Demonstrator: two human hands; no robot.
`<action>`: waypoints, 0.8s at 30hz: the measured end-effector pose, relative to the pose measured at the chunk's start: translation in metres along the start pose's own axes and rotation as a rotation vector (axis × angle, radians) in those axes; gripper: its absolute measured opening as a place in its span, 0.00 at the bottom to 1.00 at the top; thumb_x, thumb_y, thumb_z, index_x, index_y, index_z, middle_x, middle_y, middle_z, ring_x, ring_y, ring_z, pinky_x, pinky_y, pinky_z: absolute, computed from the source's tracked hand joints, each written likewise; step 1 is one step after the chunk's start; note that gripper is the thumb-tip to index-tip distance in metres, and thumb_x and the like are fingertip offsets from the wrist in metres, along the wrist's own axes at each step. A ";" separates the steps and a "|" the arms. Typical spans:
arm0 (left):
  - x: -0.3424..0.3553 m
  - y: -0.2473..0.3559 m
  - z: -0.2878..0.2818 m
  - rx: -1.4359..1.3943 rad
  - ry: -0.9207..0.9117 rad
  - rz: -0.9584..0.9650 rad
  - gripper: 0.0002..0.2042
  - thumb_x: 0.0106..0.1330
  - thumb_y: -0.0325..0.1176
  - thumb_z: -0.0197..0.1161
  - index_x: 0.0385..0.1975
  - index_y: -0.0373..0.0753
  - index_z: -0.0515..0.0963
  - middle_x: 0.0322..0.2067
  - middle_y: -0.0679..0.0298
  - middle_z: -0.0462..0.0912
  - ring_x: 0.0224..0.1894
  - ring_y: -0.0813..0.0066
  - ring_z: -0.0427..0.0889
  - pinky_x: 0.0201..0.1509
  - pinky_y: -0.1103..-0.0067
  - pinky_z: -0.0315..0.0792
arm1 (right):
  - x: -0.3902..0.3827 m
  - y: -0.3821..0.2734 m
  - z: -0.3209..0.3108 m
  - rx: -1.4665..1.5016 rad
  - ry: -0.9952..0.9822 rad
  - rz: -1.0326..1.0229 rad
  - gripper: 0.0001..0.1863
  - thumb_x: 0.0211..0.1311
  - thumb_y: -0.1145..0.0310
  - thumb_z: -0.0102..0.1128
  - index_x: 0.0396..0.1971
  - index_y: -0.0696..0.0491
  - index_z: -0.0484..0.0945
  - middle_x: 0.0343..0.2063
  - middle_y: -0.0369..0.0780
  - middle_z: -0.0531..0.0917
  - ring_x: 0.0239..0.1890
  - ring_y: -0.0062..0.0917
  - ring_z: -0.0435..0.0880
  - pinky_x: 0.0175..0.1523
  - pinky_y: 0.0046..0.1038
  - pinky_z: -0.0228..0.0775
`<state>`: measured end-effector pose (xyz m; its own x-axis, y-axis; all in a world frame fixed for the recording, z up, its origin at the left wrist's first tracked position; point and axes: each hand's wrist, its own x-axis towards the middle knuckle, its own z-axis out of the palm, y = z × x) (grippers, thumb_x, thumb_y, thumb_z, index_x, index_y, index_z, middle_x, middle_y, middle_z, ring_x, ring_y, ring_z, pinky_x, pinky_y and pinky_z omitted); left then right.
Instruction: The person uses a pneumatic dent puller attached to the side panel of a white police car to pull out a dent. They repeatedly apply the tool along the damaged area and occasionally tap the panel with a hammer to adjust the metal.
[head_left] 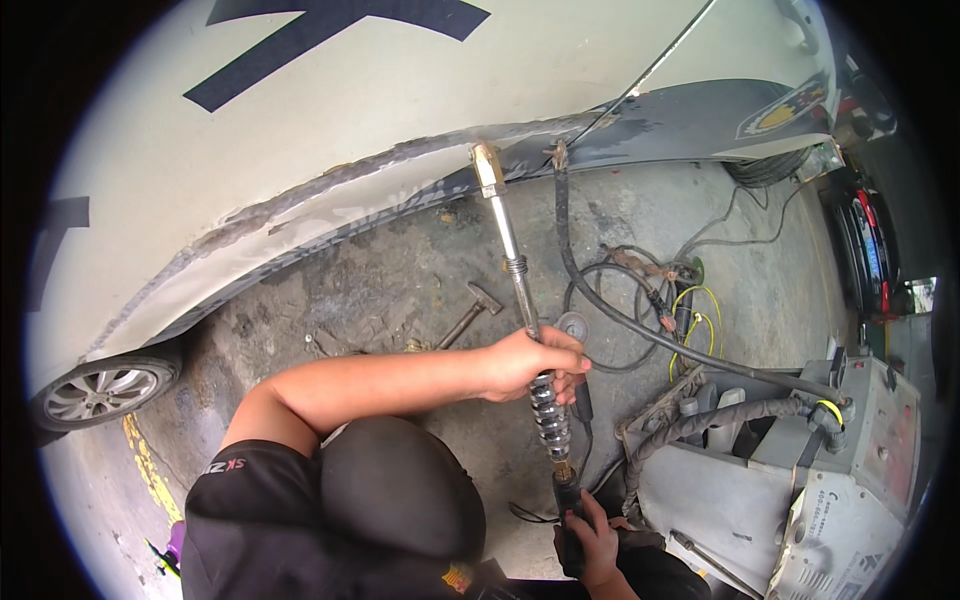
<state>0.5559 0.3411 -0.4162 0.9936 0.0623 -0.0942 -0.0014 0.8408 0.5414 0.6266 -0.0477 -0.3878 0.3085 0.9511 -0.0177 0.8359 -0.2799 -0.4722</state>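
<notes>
A long metal slide-hammer puller (517,270) runs from my lap up to the car's dented, sanded sill (330,190). Its brass tip (487,166) touches the sill's lower edge. My left hand (530,364) is closed around the shaft just above the ribbed chrome sliding weight (550,420). My right hand (592,540) grips the black handle (568,500) at the tool's near end. A black cable (600,300) is clamped to the sill beside the tip and leads right to a grey machine (800,490).
A hammer (470,314) lies on the stained concrete under the car. The car's wheel (100,392) is at the left. Coiled black and yellow cables (680,300) lie near the grey machine. A red vehicle (868,245) stands at the far right.
</notes>
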 end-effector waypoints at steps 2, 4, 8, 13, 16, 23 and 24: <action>-0.001 -0.001 -0.001 -0.034 -0.006 0.038 0.16 0.74 0.32 0.65 0.22 0.41 0.72 0.18 0.66 0.74 0.28 0.69 0.83 0.49 0.65 0.79 | 0.001 -0.001 -0.001 0.004 0.009 -0.007 0.21 0.51 0.72 0.80 0.46 0.43 0.85 0.63 0.50 0.81 0.49 0.46 0.91 0.45 0.38 0.85; -0.001 0.008 -0.001 -0.027 0.017 0.064 0.15 0.74 0.32 0.65 0.22 0.40 0.72 0.18 0.65 0.74 0.28 0.68 0.83 0.48 0.65 0.79 | 0.002 -0.001 -0.003 -0.016 0.000 -0.024 0.23 0.51 0.73 0.80 0.49 0.43 0.84 0.63 0.50 0.81 0.49 0.46 0.91 0.46 0.38 0.85; -0.003 0.048 -0.003 -0.152 0.101 0.174 0.12 0.73 0.30 0.64 0.24 0.40 0.74 0.18 0.64 0.75 0.26 0.67 0.82 0.41 0.66 0.78 | 0.002 -0.001 -0.003 0.025 -0.004 0.026 0.22 0.51 0.73 0.80 0.48 0.45 0.85 0.63 0.50 0.81 0.50 0.46 0.90 0.48 0.38 0.84; -0.010 0.034 0.007 0.366 0.125 0.058 0.12 0.76 0.33 0.63 0.27 0.39 0.77 0.23 0.66 0.79 0.30 0.70 0.84 0.46 0.68 0.81 | -0.001 -0.004 -0.005 0.052 -0.033 0.087 0.20 0.52 0.73 0.80 0.46 0.46 0.85 0.64 0.51 0.80 0.49 0.46 0.91 0.48 0.37 0.85; -0.011 -0.008 0.003 0.201 -0.088 -0.086 0.14 0.79 0.30 0.62 0.26 0.37 0.76 0.23 0.65 0.79 0.33 0.72 0.84 0.53 0.69 0.80 | -0.007 -0.009 -0.007 0.120 -0.112 -0.055 0.20 0.52 0.72 0.81 0.46 0.46 0.86 0.65 0.51 0.80 0.49 0.47 0.91 0.48 0.36 0.85; -0.008 -0.010 -0.016 0.157 -0.144 -0.003 0.17 0.79 0.31 0.61 0.22 0.37 0.73 0.22 0.65 0.78 0.33 0.75 0.82 0.55 0.68 0.80 | -0.005 -0.008 -0.002 0.156 -0.096 0.118 0.21 0.53 0.68 0.83 0.45 0.49 0.83 0.65 0.52 0.82 0.50 0.49 0.91 0.50 0.36 0.85; -0.007 -0.004 -0.011 0.197 -0.115 0.004 0.18 0.79 0.31 0.61 0.22 0.37 0.73 0.22 0.66 0.78 0.33 0.75 0.83 0.55 0.68 0.80 | -0.003 -0.007 -0.002 0.160 -0.085 0.139 0.20 0.52 0.67 0.83 0.45 0.49 0.83 0.65 0.52 0.81 0.51 0.49 0.91 0.50 0.37 0.85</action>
<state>0.5478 0.3437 -0.4270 1.0000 -0.0062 -0.0016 0.0056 0.7189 0.6951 0.6204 -0.0489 -0.3831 0.3707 0.9142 -0.1638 0.7033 -0.3915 -0.5934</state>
